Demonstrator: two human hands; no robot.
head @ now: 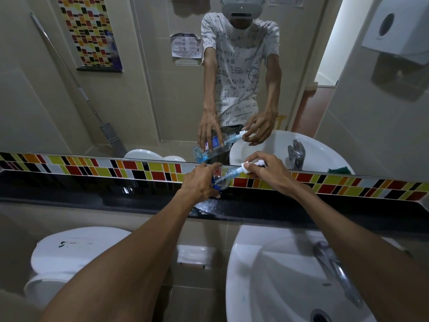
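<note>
A clear plastic bottle [224,181] with a little blue liquid and a blue label leans tilted over the black ledge [92,194] in front of the mirror. My left hand [200,184] grips its body from above. My right hand [267,170] pinches the white pump head [246,165], whose tube runs into the bottle's neck. The mirror [162,89] repeats both hands and the bottle.
Below right is a white sink [267,275] with a chrome tap [334,268]. A white toilet [69,252] stands below left, a white soap dish [195,254] between them. A strip of coloured tiles [92,166] runs under the mirror. A paper dispenser [397,29] hangs top right.
</note>
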